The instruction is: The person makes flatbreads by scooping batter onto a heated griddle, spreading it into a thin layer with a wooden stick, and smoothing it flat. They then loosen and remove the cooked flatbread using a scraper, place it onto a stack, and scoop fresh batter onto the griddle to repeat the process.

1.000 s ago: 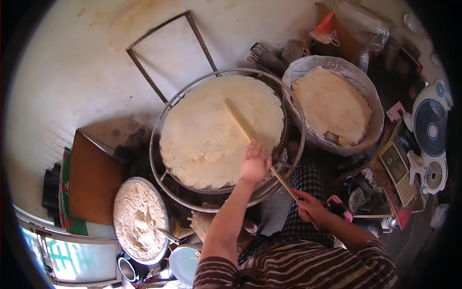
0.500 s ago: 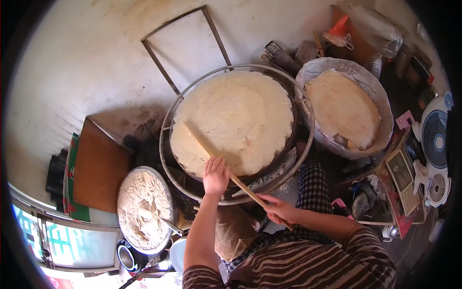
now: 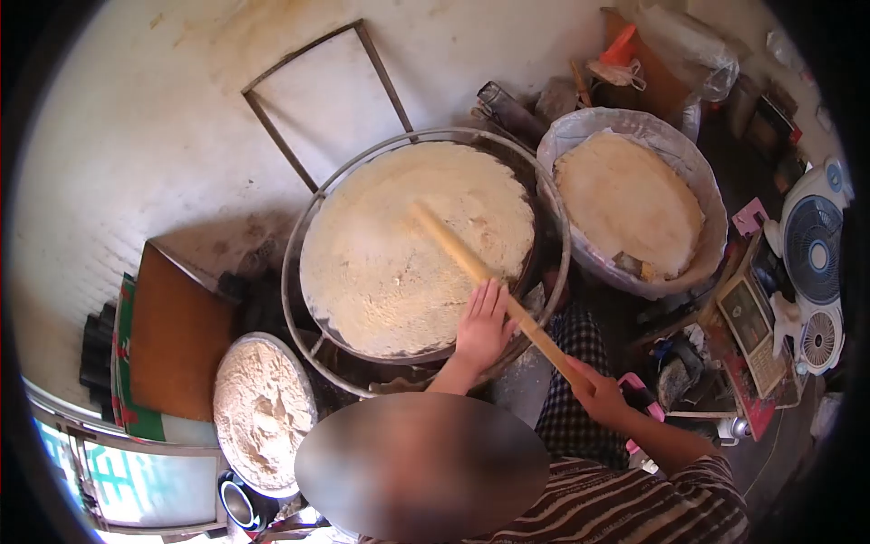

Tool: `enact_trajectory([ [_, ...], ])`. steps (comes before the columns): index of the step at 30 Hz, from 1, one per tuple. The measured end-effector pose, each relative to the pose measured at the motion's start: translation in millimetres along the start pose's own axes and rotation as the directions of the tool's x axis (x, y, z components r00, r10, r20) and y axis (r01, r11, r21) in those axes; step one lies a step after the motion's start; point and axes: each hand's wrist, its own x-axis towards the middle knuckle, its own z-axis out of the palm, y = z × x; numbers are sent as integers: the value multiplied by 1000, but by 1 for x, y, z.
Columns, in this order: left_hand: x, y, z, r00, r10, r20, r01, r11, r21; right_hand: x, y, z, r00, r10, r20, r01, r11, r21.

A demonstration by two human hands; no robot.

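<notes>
A large round griddle (image 3: 536, 207) with a dark rim carries a pale layer of batter (image 3: 372, 263) spread almost to its edge. Slanting over the right half of the batter is a long, flat wooden spreader (image 3: 453, 245). My left hand (image 3: 483, 331) grips it near the middle, fingers laid over the wood. Its near end is in my right hand (image 3: 600, 399), fingers wrapped round it beyond the griddle's front right edge. A wide bowl (image 3: 310, 390) of thick, lumpy batter or dough (image 3: 263, 412) stands to the front left.
A metal ring (image 3: 288, 254) surrounds the griddle. Right of it, a plastic-lined basket (image 3: 711, 195) holds thin round pancakes (image 3: 625, 204). A brown board (image 3: 181, 340) leans at left; a fan (image 3: 813, 249) and a cluttered stand are at far right. A blurred oval covers the bottom centre.
Both hands have moved right with the spreader, which now lies across the right side of the griddle instead of the left. The view has shifted slightly, and a blurred oval has appeared.
</notes>
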Motion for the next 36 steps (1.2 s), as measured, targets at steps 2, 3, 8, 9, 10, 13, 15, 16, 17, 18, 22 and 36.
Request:
enact_trajectory([
  [2, 37, -15, 19, 997, 31, 69, -35, 998, 52, 16, -11, 2, 919, 334, 211, -393, 831, 394],
  [3, 42, -25, 23, 1000, 3, 14, -3, 998, 55, 29, -15, 6, 904, 312, 292, -423, 751, 508],
  [8, 11, -101, 0, 982, -93, -163, 106, 992, 69, 84, -31, 50, 771, 171, 614, -632, 330, 701],
  [9, -1, -110, -8, 979, -114, -170, 129, 988, 81, 87, -33, 59, 759, 161, 631, -640, 363, 677],
  [10, -15, -115, -18, 975, -136, -176, 154, 984, 92, 88, -34, 69, 745, 152, 649, -648, 396, 651],
  [13, -59, -118, -45, 960, -200, -196, 225, 968, 113, 82, -46, 90, 708, 147, 691, -652, 514, 558],
  [15, -85, -104, -57, 948, -238, -211, 270, 953, 140, 74, -41, 95, 677, 111, 728, -640, 576, 508],
  [16, -101, -94, -62, 942, -257, -216, 294, 942, 162, 64, -36, 93, 686, 115, 719, -584, 676, 449],
  [17, -118, -81, -58, 926, -291, -239, 338, 923, 185, 56, -31, 89, 698, 117, 706, -516, 766, 384],
  [18, -130, -65, -52, 911, -320, -261, 377, 903, 206, 51, -27, 82, 714, 119, 690, -441, 842, 312],
  [22, -121, -15, -33, 932, -330, -147, 351, 925, 144, 21, 11, 38, 901, -54, 429, 41, 998, 39],
  [36, 29, -119, -8, 991, -128, -33, 132, 974, 186, 121, -17, 67, 790, 107, 603, -594, 373, 712],
])
